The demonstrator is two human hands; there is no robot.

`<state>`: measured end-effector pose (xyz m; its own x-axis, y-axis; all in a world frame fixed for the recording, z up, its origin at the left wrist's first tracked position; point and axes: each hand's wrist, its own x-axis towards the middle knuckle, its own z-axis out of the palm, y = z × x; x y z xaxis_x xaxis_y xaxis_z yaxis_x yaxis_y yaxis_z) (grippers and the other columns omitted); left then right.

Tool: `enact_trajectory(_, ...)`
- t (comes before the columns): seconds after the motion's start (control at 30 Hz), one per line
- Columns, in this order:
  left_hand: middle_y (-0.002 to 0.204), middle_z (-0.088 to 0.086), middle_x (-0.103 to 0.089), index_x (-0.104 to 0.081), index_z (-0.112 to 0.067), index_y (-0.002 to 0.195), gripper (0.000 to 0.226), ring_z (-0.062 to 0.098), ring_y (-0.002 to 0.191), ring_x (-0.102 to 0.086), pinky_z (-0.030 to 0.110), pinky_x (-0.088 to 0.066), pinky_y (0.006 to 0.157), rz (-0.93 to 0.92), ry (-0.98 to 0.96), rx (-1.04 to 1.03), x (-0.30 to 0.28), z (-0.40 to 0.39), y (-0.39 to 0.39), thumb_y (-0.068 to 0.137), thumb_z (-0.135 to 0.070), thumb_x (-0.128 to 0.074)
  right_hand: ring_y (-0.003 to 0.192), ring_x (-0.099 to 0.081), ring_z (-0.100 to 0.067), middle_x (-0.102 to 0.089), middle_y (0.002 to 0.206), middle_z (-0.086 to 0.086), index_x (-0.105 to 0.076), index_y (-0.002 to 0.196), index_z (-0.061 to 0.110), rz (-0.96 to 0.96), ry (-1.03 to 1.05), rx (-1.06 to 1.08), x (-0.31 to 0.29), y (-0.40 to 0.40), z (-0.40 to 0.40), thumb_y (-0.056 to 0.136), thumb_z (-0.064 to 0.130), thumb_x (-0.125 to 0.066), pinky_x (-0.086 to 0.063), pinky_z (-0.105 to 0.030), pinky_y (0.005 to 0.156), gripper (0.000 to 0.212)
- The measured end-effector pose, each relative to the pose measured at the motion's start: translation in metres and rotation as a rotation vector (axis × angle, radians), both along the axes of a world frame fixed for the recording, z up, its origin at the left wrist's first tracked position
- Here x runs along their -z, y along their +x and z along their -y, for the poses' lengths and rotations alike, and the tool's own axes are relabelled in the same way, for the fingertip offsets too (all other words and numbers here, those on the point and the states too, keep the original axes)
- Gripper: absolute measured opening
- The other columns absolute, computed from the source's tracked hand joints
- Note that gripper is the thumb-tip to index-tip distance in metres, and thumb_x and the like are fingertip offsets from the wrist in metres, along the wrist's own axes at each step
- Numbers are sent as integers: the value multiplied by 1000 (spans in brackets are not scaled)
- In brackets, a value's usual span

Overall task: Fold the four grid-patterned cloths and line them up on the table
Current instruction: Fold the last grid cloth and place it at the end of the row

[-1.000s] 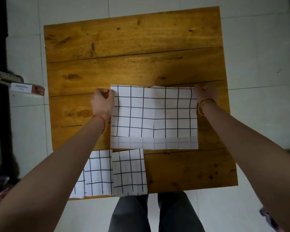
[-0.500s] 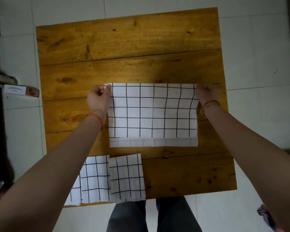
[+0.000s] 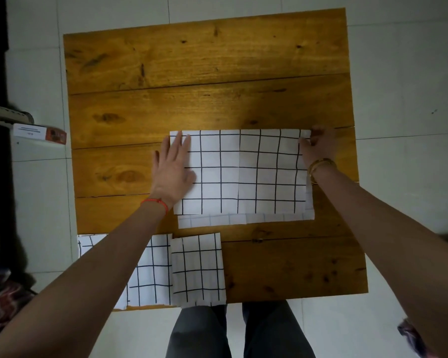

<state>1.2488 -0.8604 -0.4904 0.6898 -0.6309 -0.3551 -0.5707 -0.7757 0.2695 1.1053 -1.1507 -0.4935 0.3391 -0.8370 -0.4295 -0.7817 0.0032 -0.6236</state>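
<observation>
A white cloth with a black grid, folded once into a wide rectangle, lies in the middle of the wooden table. My left hand lies flat with straight fingers on its left end. My right hand pinches its far right corner. Two smaller folded grid cloths sit side by side at the table's near left edge: one in full view, the other partly hidden under my left forearm.
The far half of the table and its near right part are bare wood. A small white and orange box lies on the tiled floor to the left. My legs stand at the near edge.
My left hand let go of the cloth's far left corner and now lies flat on its left end. The right hand keeps its hold on the far right corner.
</observation>
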Motion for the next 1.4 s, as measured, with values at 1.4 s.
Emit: enact_trajectory(1.4, 162, 6, 7, 4, -13, 154, 69, 25, 149, 7, 54, 2, 119, 73, 154, 201, -2, 20, -9, 99, -37, -29, 147, 0, -27, -2, 160, -8, -7, 151, 9, -352, -381, -1136, -1, 43, -127, 100, 35, -28, -6, -48, 118, 61)
